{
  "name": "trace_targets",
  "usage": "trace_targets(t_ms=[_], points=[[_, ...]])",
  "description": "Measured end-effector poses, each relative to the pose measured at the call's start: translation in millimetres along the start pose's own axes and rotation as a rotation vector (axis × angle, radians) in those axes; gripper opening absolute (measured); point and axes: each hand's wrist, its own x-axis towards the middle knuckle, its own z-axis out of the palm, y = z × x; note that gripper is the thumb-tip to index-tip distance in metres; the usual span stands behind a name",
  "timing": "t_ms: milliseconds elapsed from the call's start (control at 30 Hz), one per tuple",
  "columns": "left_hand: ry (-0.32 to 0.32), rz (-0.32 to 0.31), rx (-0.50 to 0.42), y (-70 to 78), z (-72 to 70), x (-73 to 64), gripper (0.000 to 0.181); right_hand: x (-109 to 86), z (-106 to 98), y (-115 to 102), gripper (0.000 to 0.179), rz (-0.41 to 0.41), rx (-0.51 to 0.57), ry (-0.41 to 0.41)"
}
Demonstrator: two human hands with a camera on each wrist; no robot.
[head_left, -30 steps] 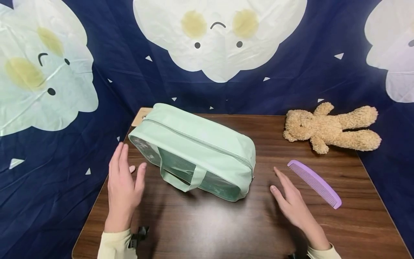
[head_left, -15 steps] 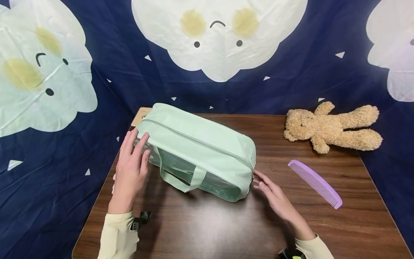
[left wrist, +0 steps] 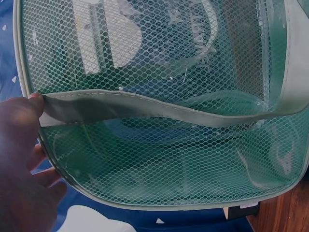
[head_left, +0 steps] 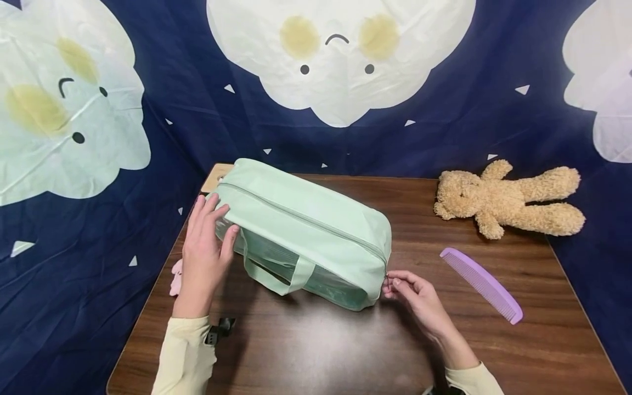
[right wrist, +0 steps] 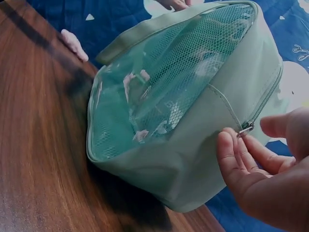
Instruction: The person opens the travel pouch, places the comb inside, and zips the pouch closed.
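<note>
A mint-green zippered bag (head_left: 306,208) with clear, meshed front panels and a strap handle (head_left: 278,282) stands on the dark wood table. At its left end, my left hand (head_left: 204,247) grips the edge. The left wrist view shows the thumb (left wrist: 36,102) at the front rim beside the strap, and the other fingers behind the edge. My right hand (head_left: 417,299) is at the opposite end, its fingertips on the metal zipper pull (right wrist: 246,129). The zipper (head_left: 301,215) runs along the top and looks closed.
To the right lie a purple comb (head_left: 481,285) and a tan teddy bear (head_left: 508,197) on its back. A small pink item (head_left: 176,278) sits left of my left wrist. Behind the bag's left end shows a light wooden piece (head_left: 216,178). Dark-blue cloud-printed cloth (head_left: 345,148) surrounds the table.
Both hands have come in from beside the bag. The left has settled on its left end; the right has moved left to the zipper pull and taken it. The bag has hardly moved.
</note>
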Motion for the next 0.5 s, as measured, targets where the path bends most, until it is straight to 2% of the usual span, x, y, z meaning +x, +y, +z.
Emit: trace_targets(t_ms=[200, 433, 500], points=[[-0.003, 0.011, -0.013, -1.1, 1.2, -1.4, 0.064, -4.0, -3, 2, 0.027, 0.044, 0.059, -0.025], [0.010, 0.002, -0.026, -2.7, 3.0, -2.9, 0.063, 0.6, 5, 10, 0.012, 0.034, -0.112, 0.077], [0.008, -0.001, -0.029, -2.8, 3.3, -3.2, 0.063, 1.5, 7, 13, 0.012, 0.038, -0.101, 0.094]])
